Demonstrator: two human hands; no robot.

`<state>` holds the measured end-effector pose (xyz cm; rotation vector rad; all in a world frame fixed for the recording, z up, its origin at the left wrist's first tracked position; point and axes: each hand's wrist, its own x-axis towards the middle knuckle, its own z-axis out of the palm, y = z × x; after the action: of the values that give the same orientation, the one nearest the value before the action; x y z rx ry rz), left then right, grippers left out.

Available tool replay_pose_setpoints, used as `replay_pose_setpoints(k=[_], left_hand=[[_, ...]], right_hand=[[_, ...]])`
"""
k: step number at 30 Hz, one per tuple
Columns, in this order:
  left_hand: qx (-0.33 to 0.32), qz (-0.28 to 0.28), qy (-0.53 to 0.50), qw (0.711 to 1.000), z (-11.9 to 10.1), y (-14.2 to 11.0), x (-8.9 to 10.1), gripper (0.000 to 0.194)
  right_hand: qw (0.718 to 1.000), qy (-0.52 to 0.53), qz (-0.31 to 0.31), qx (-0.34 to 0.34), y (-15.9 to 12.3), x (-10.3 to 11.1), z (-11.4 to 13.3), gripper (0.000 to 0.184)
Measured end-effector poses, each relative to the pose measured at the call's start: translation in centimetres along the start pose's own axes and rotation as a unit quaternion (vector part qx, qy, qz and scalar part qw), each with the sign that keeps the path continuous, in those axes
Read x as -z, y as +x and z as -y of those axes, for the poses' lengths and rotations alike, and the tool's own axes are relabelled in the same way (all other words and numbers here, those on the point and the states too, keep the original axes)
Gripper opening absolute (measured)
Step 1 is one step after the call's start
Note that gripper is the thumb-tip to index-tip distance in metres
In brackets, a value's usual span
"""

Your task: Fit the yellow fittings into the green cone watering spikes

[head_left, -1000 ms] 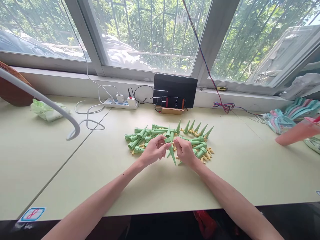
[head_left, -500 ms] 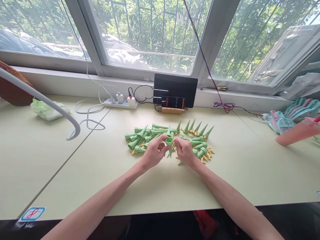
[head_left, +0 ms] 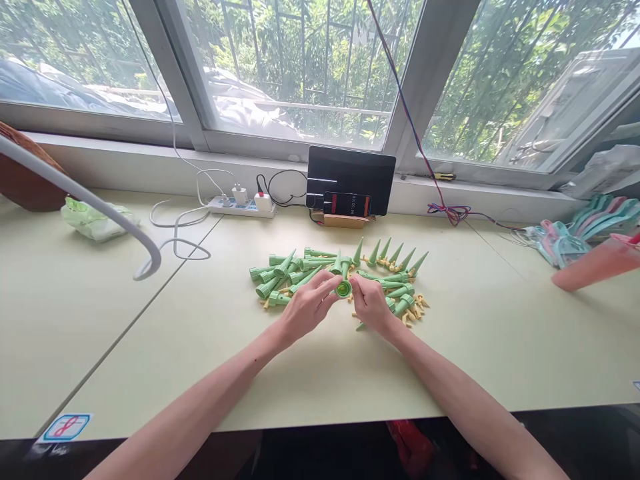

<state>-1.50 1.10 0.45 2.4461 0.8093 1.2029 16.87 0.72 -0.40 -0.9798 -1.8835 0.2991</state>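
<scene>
- The table (head_left: 260,380) is pale yellow-green, with a dark seam slanting across its left part and a numbered label (head_left: 67,427) at its near left corner.
- Behind the table, framed windows (head_left: 300,67) show bars and sunlit leaves.
- A white power strip (head_left: 243,207) with plugs and looping cables lies toward the rear left.
- A black tablet-like panel (head_left: 357,173) stands at the back middle, a phone (head_left: 347,205) with a lit display leaning in front of it.
- Red and blue wires (head_left: 417,143) hang down the window frame and end in a tangle right of the panel.
- At far left, a brown rounded vessel (head_left: 30,170); its contents cannot be seen. Just right of it is a crumpled light-green bag (head_left: 95,219), contents unclear.
- Green cones (head_left: 280,283) lie heaped on the table around both hands, several at the back right standing point up, with small yellow pieces (head_left: 411,313) among them.
- The left hand (head_left: 310,305) grips a hollow green cone (head_left: 343,289), its round mouth toward the camera, above the table.
- The right hand (head_left: 371,303) is curled closed beside that mouth; whether it holds anything cannot be told.
- At far right, a tilted pink cup (head_left: 595,265) is near teal and pink plastic items (head_left: 565,241).
</scene>
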Motion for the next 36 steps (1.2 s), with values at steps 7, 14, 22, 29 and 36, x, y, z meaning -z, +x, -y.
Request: replay_pose_setpoints(k=[7, 14, 22, 29, 36], left_hand=[[-0.03, 0.038, 0.067, 0.997, 0.0, 0.1, 1.0, 0.029], [-0.034, 0.037, 0.09, 0.995, 0.5, 0.0, 0.9, 0.033], [0.083, -0.034, -0.008, 0.996, -0.2, 0.6, 0.1, 0.023], [0.164, -0.047, -0.072, 0.983, -0.9, 1.3, 0.6, 0.031], [0.179, -0.054, -0.099, 0.977, -1.0, 1.4, 0.6, 0.035]], right_hand=[[1.0, 0.004, -0.002, -0.001, 0.0, 0.0, 0.1, 0.04], [1.0, 0.014, 0.002, -0.01, 0.0, -0.1, 0.0, 0.039], [0.996, 0.065, 0.009, -0.054, 0.0, 0.0, 0.0, 0.039], [0.977, 0.16, 0.049, -0.13, -0.1, 0.1, 0.2, 0.036], [0.936, 0.288, 0.068, -0.194, -0.1, -0.1, 0.4, 0.034]])
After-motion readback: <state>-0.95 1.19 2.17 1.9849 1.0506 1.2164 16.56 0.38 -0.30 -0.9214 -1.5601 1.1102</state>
